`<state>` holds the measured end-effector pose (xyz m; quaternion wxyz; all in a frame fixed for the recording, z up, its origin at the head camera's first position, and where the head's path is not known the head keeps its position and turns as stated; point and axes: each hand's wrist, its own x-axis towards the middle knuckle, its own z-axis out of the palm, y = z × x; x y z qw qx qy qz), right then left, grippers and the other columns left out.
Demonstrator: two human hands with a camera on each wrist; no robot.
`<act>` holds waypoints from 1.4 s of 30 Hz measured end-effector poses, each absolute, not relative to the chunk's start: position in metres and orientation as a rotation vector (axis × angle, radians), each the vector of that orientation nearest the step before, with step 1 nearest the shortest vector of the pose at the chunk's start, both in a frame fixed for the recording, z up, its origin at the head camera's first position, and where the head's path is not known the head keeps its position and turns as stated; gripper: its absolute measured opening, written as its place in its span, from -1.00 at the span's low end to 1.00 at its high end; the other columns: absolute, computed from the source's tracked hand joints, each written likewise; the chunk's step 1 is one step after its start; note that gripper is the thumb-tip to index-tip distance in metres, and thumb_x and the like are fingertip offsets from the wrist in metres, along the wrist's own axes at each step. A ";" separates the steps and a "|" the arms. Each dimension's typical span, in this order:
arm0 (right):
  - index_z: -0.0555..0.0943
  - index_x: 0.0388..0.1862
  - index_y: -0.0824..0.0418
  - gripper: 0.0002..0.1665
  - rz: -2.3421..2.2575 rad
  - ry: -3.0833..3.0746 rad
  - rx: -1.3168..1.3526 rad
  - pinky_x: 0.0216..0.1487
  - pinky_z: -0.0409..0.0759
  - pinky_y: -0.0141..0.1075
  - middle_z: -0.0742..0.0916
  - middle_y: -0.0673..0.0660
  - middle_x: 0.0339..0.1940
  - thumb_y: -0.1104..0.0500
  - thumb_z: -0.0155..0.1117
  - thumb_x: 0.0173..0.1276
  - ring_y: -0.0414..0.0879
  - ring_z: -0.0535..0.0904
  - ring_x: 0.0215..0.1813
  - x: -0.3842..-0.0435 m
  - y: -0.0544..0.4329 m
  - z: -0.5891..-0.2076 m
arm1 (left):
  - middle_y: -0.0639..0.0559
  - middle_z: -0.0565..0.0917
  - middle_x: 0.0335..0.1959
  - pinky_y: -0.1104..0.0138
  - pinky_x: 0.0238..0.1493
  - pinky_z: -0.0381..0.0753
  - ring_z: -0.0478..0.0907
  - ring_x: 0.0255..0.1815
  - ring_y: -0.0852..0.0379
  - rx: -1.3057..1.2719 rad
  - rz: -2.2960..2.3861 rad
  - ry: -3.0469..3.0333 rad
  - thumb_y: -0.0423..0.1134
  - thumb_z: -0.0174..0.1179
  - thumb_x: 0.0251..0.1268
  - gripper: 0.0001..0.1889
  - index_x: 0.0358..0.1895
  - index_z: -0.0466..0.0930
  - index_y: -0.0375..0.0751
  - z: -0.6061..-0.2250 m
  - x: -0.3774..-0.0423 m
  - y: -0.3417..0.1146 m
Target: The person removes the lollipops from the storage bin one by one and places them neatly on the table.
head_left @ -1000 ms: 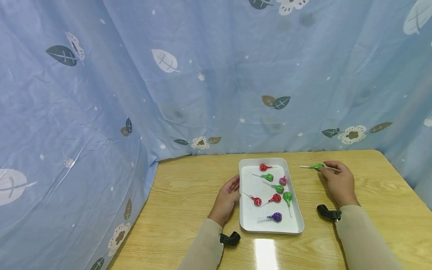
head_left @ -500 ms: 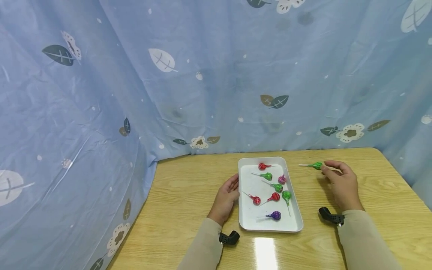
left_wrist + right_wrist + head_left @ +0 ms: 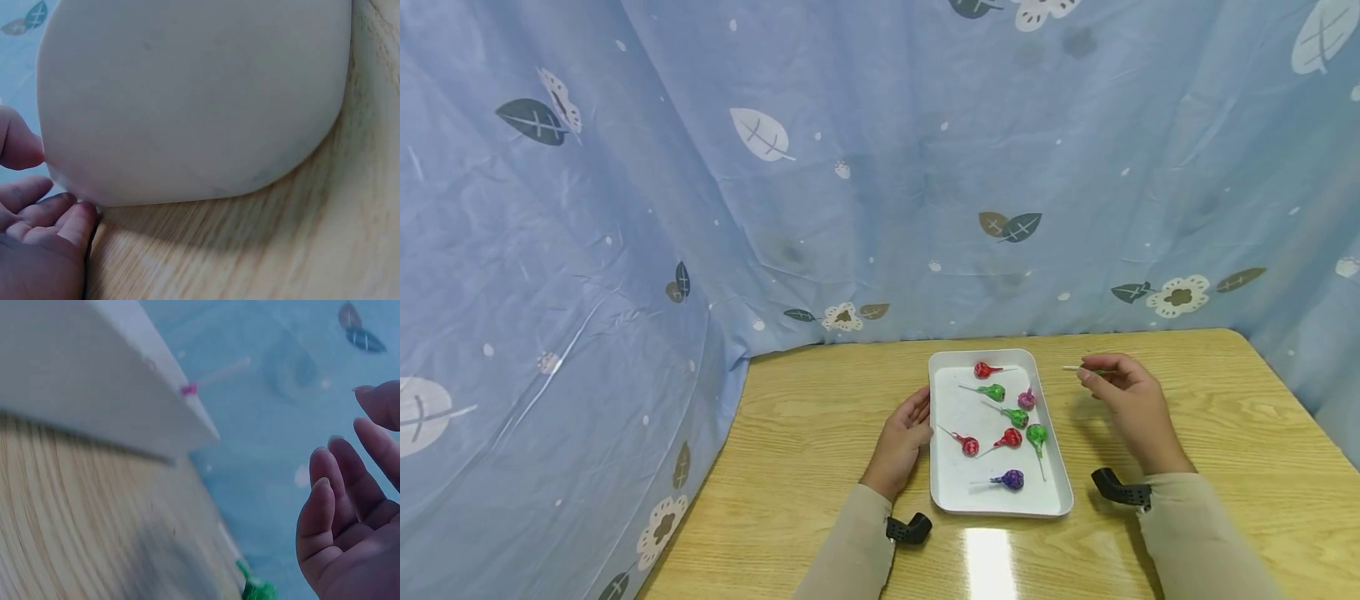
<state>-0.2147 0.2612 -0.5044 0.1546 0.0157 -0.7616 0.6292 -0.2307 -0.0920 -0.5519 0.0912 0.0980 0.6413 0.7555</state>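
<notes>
A white rectangular tray [image 3: 951, 492] lies on the table with several wrapped lollipops in it. My left hand [image 3: 898, 448] holds its left side, the thumb at the rim and the fingers against the outer wall. To the right of the tray, my right hand [image 3: 1131, 408] hovers above the table, thumb and fingers apart with nothing between them. Below it lies a green lollipop [image 3: 257, 590]. In the head view the fingers mostly hide this lollipop, and its white stick [image 3: 1071, 367] points left.
In the tray are red lollipops [image 3: 970, 447], green ones [image 3: 1017, 418], a pink one [image 3: 1027, 400] and a purple one [image 3: 1013, 479]. The wooden table [image 3: 805, 417] ends at a blue patterned curtain [image 3: 880, 208] at the back and left.
My right hand has let go of the green lollipop's area on its right side and shifted left over it, now covering its head. The left hand and tray stay put.
</notes>
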 end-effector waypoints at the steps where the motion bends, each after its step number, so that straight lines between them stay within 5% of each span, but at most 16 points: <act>1: 0.66 0.23 0.31 -0.68 1.795 -2.191 0.068 -0.05 0.69 -0.46 0.73 -0.03 0.06 0.16 0.37 0.64 -0.16 0.66 -0.02 -0.214 0.258 -0.503 | -0.18 0.34 0.66 0.22 0.56 0.34 0.28 0.65 -0.07 0.292 2.244 1.906 -0.64 -0.01 0.27 -0.17 0.70 0.24 -0.36 -0.552 -0.231 -0.092; 19: 0.68 0.16 0.33 -0.75 1.855 -2.362 0.529 -0.04 0.78 -0.24 0.71 0.34 0.08 0.31 0.41 0.58 0.07 0.71 -0.02 -0.198 0.214 -0.473 | -0.15 0.35 0.66 0.24 0.55 0.35 0.29 0.64 -0.05 0.287 2.230 1.919 -0.63 0.02 0.27 -0.17 0.69 0.27 -0.32 -0.554 -0.233 -0.092; 34: 0.63 0.27 0.34 -0.58 2.072 -2.602 0.916 0.01 0.76 -0.23 0.61 0.49 0.16 0.37 0.45 0.49 0.14 0.68 0.03 -0.198 0.191 -0.482 | -0.17 0.35 0.66 0.17 0.58 0.32 0.29 0.64 -0.07 0.295 2.212 1.951 -0.62 0.03 0.29 -0.19 0.69 0.26 -0.34 -0.551 -0.232 -0.091; 42: 0.65 0.27 0.32 -0.56 2.001 -2.801 1.016 -0.09 0.68 -0.27 0.67 0.32 0.08 0.31 0.47 0.46 0.09 0.66 -0.12 -0.193 0.186 -0.484 | -0.26 0.32 0.66 0.13 0.61 0.29 0.25 0.66 -0.15 0.346 2.247 1.919 -0.61 0.01 0.30 -0.20 0.68 0.23 -0.41 -0.554 -0.232 -0.092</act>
